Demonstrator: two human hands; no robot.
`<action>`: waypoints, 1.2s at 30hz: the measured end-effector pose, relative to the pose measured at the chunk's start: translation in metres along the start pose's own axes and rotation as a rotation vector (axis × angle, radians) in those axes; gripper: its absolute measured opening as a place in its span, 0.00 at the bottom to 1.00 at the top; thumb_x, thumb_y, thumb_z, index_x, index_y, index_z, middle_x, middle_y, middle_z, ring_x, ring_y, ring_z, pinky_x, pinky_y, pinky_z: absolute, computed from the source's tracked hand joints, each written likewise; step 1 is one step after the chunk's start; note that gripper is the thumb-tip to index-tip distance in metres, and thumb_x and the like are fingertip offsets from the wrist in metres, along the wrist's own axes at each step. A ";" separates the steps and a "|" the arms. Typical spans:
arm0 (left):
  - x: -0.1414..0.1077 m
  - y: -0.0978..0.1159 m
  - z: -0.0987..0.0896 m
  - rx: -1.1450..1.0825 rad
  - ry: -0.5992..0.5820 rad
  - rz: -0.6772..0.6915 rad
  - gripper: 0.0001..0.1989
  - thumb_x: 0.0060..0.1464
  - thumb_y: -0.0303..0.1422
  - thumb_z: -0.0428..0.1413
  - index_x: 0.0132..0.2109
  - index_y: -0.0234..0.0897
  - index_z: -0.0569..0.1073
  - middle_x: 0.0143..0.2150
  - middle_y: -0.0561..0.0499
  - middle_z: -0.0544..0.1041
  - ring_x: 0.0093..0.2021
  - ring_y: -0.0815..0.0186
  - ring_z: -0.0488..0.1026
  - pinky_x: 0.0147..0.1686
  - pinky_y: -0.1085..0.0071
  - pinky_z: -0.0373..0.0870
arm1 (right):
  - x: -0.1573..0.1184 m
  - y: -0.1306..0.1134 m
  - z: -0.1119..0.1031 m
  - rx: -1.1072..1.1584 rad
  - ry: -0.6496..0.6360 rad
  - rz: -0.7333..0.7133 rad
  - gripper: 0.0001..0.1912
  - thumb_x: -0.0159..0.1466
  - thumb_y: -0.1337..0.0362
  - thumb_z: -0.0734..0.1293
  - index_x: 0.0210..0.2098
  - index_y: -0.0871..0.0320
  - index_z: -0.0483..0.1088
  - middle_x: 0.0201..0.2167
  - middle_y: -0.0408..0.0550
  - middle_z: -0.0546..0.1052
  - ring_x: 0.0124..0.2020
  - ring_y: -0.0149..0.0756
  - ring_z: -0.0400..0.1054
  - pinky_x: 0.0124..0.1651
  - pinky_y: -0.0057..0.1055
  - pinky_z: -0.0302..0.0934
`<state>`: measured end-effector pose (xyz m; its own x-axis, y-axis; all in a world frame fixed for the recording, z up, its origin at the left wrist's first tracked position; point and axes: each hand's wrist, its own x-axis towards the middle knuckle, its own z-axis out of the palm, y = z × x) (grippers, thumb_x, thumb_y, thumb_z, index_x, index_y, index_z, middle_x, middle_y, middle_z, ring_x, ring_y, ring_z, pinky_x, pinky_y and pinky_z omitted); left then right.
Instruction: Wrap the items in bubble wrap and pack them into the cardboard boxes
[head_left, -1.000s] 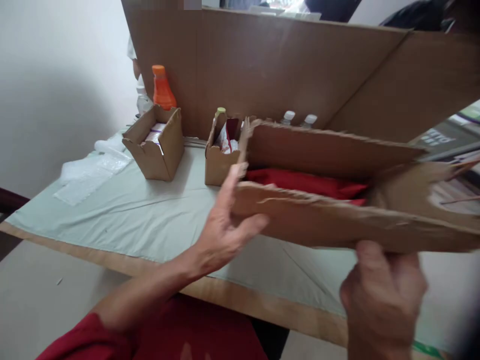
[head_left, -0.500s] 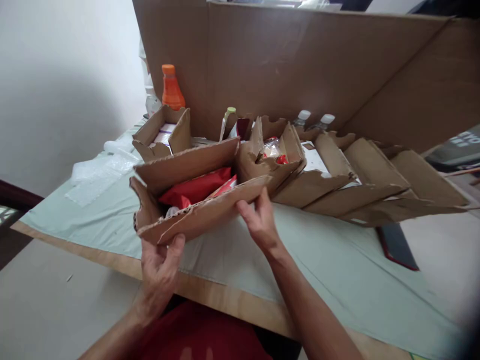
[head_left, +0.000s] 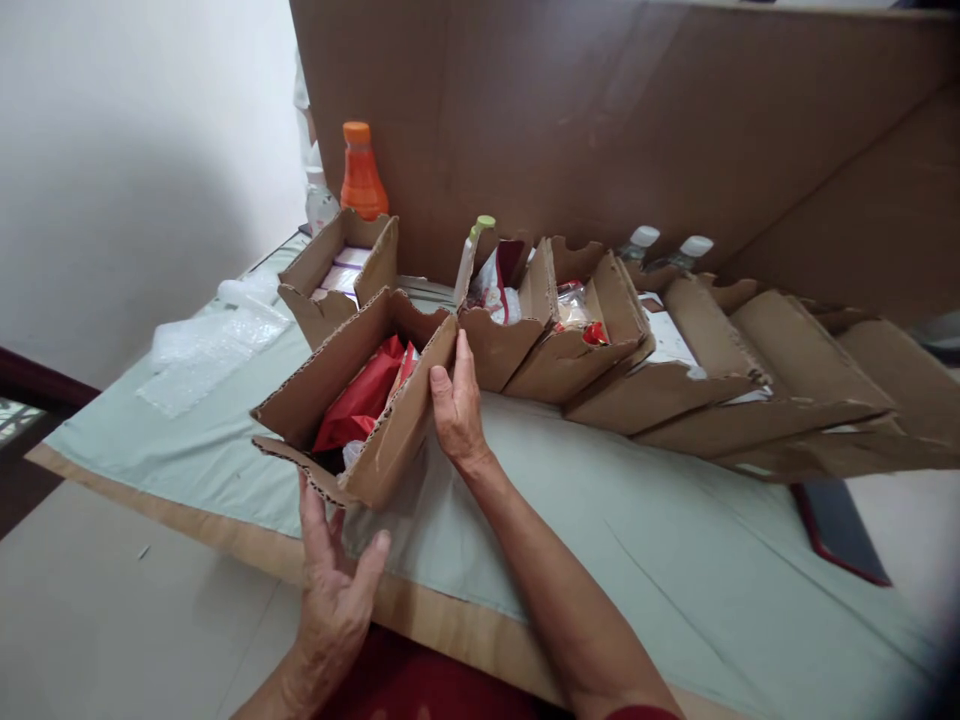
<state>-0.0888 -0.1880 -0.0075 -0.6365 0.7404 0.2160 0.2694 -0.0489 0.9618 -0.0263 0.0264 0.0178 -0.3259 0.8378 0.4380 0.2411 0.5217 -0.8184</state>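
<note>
One red packet (head_left: 358,402) part-hidden in carton (head_left: 405,425); left hand (head_left: 334,592) wide, tips hidden; right hand (head_left: 459,418) flat alongside.

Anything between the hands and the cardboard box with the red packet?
Nothing visible. The right hand lies against the right wall of the cardboard box; the left hand is at its near end.

- Right of the right hand (head_left: 459,410), bare cloth (head_left: 570,490) leaves passage.
- Beyond that hand, a row of boxes (head_left: 690,410) bars the way.
- Ahead of the left hand (head_left: 334,590), the front box (head_left: 405,430) blocks; any gap to the row is hard to judge.
</note>
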 end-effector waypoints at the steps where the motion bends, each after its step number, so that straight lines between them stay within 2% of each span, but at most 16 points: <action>1: 0.000 0.001 0.003 -0.015 -0.012 0.000 0.42 0.63 0.38 0.58 0.76 0.54 0.44 0.80 0.48 0.42 0.77 0.50 0.48 0.71 0.47 0.57 | -0.001 0.000 0.001 -0.024 0.010 -0.014 0.41 0.72 0.37 0.47 0.76 0.53 0.42 0.76 0.55 0.51 0.77 0.43 0.42 0.76 0.53 0.41; 6: 0.000 0.005 0.015 -0.035 -0.056 0.005 0.44 0.63 0.37 0.58 0.76 0.53 0.41 0.80 0.48 0.35 0.78 0.47 0.43 0.72 0.44 0.56 | -0.007 -0.007 0.005 -0.054 0.007 -0.087 0.36 0.74 0.42 0.45 0.75 0.49 0.46 0.76 0.52 0.50 0.77 0.43 0.43 0.76 0.53 0.43; 8: 0.000 0.003 0.016 -0.028 -0.049 0.024 0.44 0.63 0.36 0.59 0.76 0.53 0.43 0.80 0.47 0.36 0.78 0.47 0.41 0.71 0.44 0.56 | -0.009 -0.009 0.007 -0.049 0.018 -0.094 0.34 0.74 0.43 0.47 0.74 0.50 0.48 0.76 0.53 0.52 0.76 0.45 0.45 0.75 0.54 0.44; 12: -0.002 -0.009 0.012 0.003 -0.041 0.061 0.43 0.62 0.35 0.59 0.76 0.54 0.46 0.80 0.46 0.41 0.78 0.47 0.45 0.70 0.44 0.60 | -0.010 -0.015 0.014 -0.070 0.030 -0.126 0.32 0.74 0.46 0.50 0.72 0.52 0.53 0.73 0.54 0.58 0.74 0.46 0.50 0.74 0.52 0.46; 16: -0.002 -0.017 0.007 0.029 -0.034 0.082 0.42 0.62 0.35 0.59 0.76 0.54 0.47 0.79 0.46 0.44 0.78 0.48 0.44 0.69 0.46 0.63 | -0.012 -0.018 0.020 -0.085 0.028 -0.122 0.31 0.74 0.48 0.50 0.71 0.53 0.56 0.71 0.54 0.62 0.72 0.45 0.53 0.73 0.50 0.48; 19: 0.004 -0.016 0.005 0.046 -0.038 0.081 0.42 0.62 0.34 0.59 0.76 0.53 0.47 0.79 0.46 0.46 0.77 0.49 0.47 0.70 0.47 0.61 | -0.019 -0.011 0.019 -0.081 0.066 -0.098 0.31 0.74 0.47 0.48 0.70 0.54 0.58 0.70 0.55 0.63 0.71 0.43 0.55 0.72 0.48 0.50; 22: 0.012 -0.012 0.010 0.068 -0.059 0.072 0.41 0.63 0.33 0.58 0.76 0.53 0.47 0.78 0.45 0.48 0.77 0.49 0.47 0.70 0.46 0.59 | -0.029 0.009 0.018 -0.049 0.102 -0.047 0.31 0.75 0.46 0.48 0.68 0.54 0.61 0.69 0.55 0.65 0.71 0.42 0.57 0.71 0.47 0.52; 26: 0.034 -0.014 0.032 0.106 -0.119 0.108 0.43 0.62 0.32 0.58 0.76 0.53 0.45 0.80 0.48 0.40 0.78 0.49 0.41 0.71 0.46 0.56 | -0.041 0.047 0.021 0.032 0.153 0.085 0.29 0.74 0.47 0.51 0.61 0.57 0.67 0.64 0.58 0.70 0.66 0.44 0.62 0.69 0.48 0.55; 29: 0.068 -0.021 0.056 0.135 -0.147 0.171 0.45 0.60 0.31 0.58 0.76 0.53 0.43 0.80 0.48 0.37 0.79 0.50 0.38 0.73 0.45 0.51 | -0.043 0.066 0.024 0.066 0.189 0.151 0.27 0.73 0.48 0.53 0.57 0.59 0.70 0.60 0.60 0.72 0.63 0.45 0.65 0.68 0.49 0.56; 33: 0.120 -0.035 0.091 0.127 -0.163 0.195 0.42 0.61 0.35 0.56 0.76 0.47 0.45 0.80 0.44 0.38 0.79 0.50 0.38 0.73 0.45 0.49 | -0.042 0.072 0.025 0.072 0.201 0.167 0.24 0.73 0.50 0.55 0.56 0.57 0.71 0.58 0.58 0.73 0.62 0.44 0.66 0.68 0.48 0.56; 36: 0.134 -0.049 0.112 0.073 -0.206 0.101 0.38 0.64 0.40 0.53 0.75 0.38 0.48 0.79 0.36 0.45 0.78 0.49 0.43 0.72 0.45 0.52 | -0.042 0.073 0.024 0.083 0.207 0.178 0.23 0.72 0.50 0.55 0.55 0.56 0.71 0.58 0.57 0.74 0.62 0.43 0.66 0.68 0.49 0.56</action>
<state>-0.1063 -0.0116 -0.0446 -0.4449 0.8558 0.2640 0.3807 -0.0861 0.9207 -0.0171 0.0259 -0.0696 -0.0898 0.9345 0.3443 0.1995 0.3556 -0.9131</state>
